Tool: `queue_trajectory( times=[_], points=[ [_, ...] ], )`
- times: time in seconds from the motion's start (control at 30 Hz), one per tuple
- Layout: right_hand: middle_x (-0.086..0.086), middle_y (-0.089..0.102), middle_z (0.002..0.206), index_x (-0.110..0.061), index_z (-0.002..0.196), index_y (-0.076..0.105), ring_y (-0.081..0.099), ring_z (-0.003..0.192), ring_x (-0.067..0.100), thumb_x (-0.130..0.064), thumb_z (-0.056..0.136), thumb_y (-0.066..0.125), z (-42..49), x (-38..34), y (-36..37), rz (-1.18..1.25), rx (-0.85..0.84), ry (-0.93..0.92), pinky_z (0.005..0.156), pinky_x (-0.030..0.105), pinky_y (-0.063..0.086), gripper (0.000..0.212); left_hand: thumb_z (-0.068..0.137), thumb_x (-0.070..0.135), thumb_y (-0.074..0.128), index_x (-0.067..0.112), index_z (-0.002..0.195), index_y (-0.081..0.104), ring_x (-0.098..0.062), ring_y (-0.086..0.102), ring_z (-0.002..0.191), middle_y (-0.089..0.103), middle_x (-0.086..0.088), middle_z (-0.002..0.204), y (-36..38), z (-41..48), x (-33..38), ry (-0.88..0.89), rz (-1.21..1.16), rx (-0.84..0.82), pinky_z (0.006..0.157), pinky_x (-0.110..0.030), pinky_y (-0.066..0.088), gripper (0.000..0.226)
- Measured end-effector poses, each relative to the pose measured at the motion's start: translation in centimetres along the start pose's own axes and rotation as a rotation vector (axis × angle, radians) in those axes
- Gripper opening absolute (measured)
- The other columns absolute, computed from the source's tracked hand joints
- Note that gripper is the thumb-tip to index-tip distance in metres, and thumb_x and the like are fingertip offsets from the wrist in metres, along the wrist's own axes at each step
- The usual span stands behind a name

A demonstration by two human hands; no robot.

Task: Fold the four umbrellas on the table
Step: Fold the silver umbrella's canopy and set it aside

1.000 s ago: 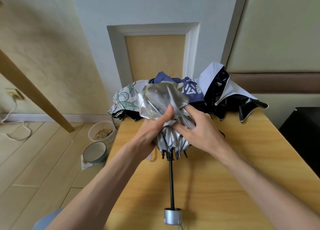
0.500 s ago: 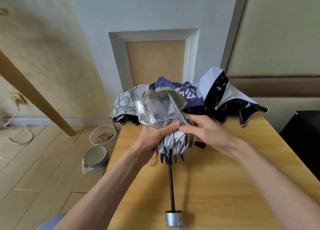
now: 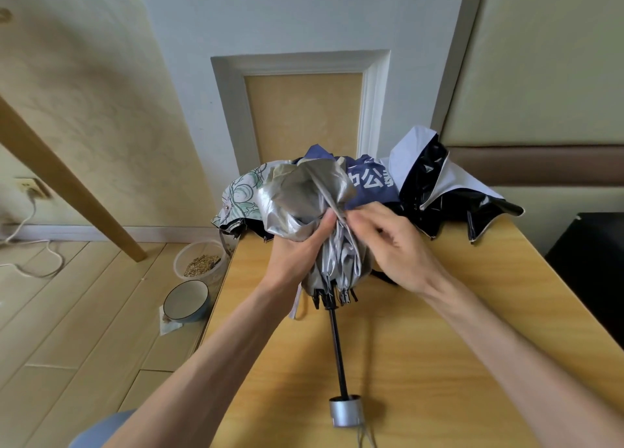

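A silver umbrella (image 3: 304, 194) lies on the wooden table (image 3: 422, 346), its canopy bunched and its black shaft running toward me to a silver handle (image 3: 345, 410). My left hand (image 3: 297, 255) grips the gathered silver fabric from the left, thumb on top. My right hand (image 3: 388, 241) pinches a fold of that fabric on the right side. Behind it lie a floral white umbrella (image 3: 239, 194), a navy umbrella (image 3: 371, 184) with white lettering, and a black-and-white umbrella (image 3: 445, 191), all loosely collapsed at the table's far edge.
On the floor to the left stand a plastic tub of grain (image 3: 201, 262) and a blue-rimmed bowl (image 3: 186, 300). A slanted wooden beam (image 3: 67, 184) crosses the left side. A dark cabinet (image 3: 591, 262) stands right of the table. The wall is close behind.
My right hand has shifted from lying over the canopy to pinching a fold at its right side. The left hand keeps its grip on the silver fabric.
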State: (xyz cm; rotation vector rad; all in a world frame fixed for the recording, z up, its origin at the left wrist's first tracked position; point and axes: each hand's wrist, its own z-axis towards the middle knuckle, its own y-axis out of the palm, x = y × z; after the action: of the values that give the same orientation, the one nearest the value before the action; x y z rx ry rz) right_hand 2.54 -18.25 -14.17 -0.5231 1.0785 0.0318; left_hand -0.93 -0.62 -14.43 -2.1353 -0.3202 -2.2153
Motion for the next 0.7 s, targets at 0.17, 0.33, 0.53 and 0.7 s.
queue_trajectory(
  times=[0.17, 0.33, 0.53, 0.7],
  points=[
    [-0.003, 0.066, 0.119, -0.017, 0.116, 0.081, 0.067, 0.114, 0.014, -0.010, 0.100, 0.071, 0.0, 0.3, 0.1, -0.055, -0.028, -0.060, 0.102, 0.032, 0.055, 0.020, 0.080, 0.063, 0.075, 0.002, 0.112, 0.073, -0.027, 0.078, 0.095, 0.080, -0.014, 0.101, 0.0, -0.3, -0.4, 0.003, 0.076, -0.160, 0.083, -0.037, 0.064, 0.069],
    [0.000, 0.080, 0.115, -0.012, 0.122, 0.076, 0.075, 0.111, 0.013, 0.015, 0.096, 0.061, -0.3, -0.7, 0.3, 0.211, -0.049, 0.116, 0.098, 0.032, 0.060, 0.040, 0.069, 0.036, 0.095, 0.005, 0.119, 0.071, -0.036, 0.076, 0.106, 0.078, -0.017, 0.112, 0.2, 0.0, -0.9, -0.042, 0.034, -0.224, 0.094, -0.049, 0.062, 0.064],
    [0.002, 0.077, 0.122, -0.017, 0.131, 0.069, 0.073, 0.116, 0.017, 0.005, 0.100, 0.064, -0.3, -2.2, -1.6, 0.380, 0.021, 0.164, 0.101, 0.035, 0.059, 0.038, 0.084, 0.004, 0.085, 0.004, 0.113, 0.073, -0.032, 0.076, 0.092, 0.080, -0.017, 0.105, -0.4, 0.4, -0.1, -0.107, -0.051, -0.085, 0.084, -0.047, 0.063, 0.031],
    [0.009, 0.078, 0.094, -0.013, 0.109, 0.076, 0.077, 0.081, 0.020, -0.011, 0.091, 0.081, -0.5, -0.8, 0.3, 0.158, -0.013, 0.176, 0.068, 0.024, 0.059, 0.019, 0.084, 0.008, 0.086, 0.001, 0.109, 0.072, -0.033, 0.075, 0.089, 0.078, -0.019, 0.102, -0.5, 0.8, 0.0, -0.050, -0.125, 0.143, 0.087, -0.054, 0.064, 0.029]
  ],
)
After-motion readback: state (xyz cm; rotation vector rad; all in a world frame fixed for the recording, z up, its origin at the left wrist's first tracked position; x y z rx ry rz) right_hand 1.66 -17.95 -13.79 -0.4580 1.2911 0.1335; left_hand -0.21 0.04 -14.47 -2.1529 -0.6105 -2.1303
